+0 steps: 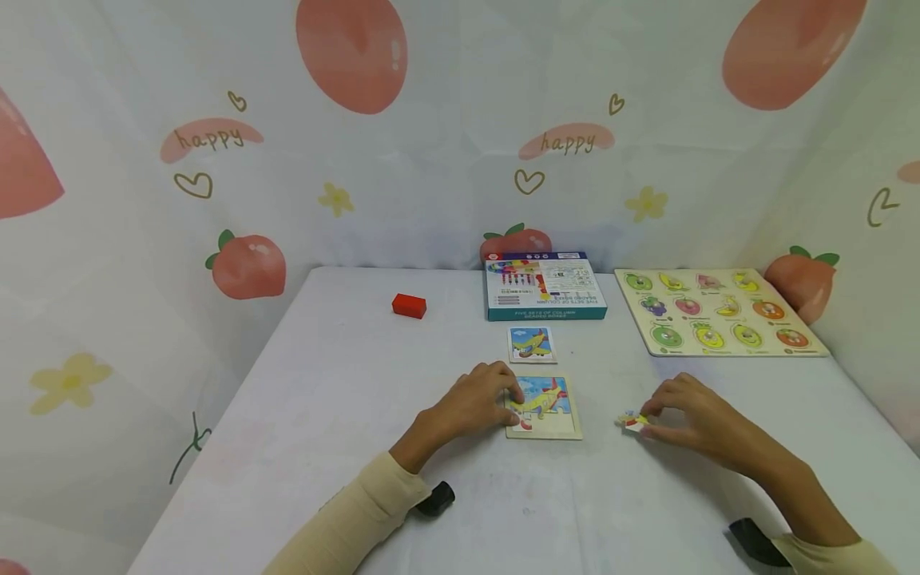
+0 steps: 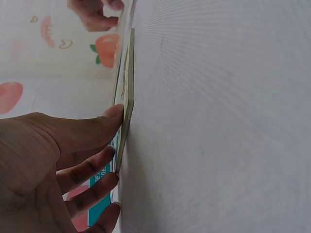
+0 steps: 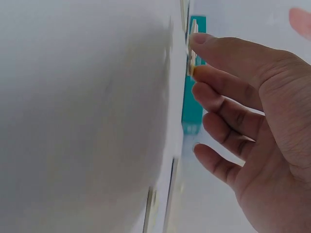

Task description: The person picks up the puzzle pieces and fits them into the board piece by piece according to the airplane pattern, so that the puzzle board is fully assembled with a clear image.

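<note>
A small wooden jigsaw puzzle board with a yellow airplane picture lies on the white table; white bare area shows in its lower part. My left hand grips it at the left side, the thumb near the front left corner and fingers along the edge, as the left wrist view shows. To the right of the board, my right hand pinches a small puzzle piece, yellow, white and red, between thumb and index finger. Edge-on in the right wrist view, the piece appears thin, and the other fingers curve loosely below it.
Just behind the board lies a small airplane picture card. Farther back stands a flat teal-edged box. A fruit peg board lies at the back right, a red block at the back left. Behind hangs a printed curtain.
</note>
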Tool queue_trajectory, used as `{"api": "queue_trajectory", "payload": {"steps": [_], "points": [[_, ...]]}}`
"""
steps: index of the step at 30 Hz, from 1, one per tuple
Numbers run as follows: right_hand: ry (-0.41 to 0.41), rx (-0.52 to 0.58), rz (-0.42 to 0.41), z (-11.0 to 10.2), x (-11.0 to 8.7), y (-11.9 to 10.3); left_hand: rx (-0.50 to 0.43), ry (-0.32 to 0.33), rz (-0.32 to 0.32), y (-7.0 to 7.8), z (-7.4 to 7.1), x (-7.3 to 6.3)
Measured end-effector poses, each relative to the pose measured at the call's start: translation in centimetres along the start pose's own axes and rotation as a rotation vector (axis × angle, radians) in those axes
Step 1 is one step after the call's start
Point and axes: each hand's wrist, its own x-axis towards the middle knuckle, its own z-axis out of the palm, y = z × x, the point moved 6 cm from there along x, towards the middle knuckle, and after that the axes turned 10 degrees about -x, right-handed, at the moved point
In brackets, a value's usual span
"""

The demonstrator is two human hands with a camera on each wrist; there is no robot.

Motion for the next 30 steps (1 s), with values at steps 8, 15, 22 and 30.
{"api": "queue_trajectory", "payload": {"steps": [8, 15, 22, 30], "points": [[-0.024, 0.027, -0.126, 1.0, 2.8, -3.1, -0.010, -0.005, 0.000, 0.1, 0.0, 0.0], [-0.060, 0.017, -0.192, 2.1, 4.7, -5.2, -0.011, -0.010, -0.010, 0.0, 0.2, 0.3], [-0.066, 0.027, -0.245, 2.7, 6.1, -7.2, 0.001, -0.008, -0.009, 0.1, 0.1, 0.3], [-0.102, 0.037, -0.249, 3.1, 7.0, -8.8, -0.014, -0.008, -0.016, -0.1, 0.2, 0.3]]}}
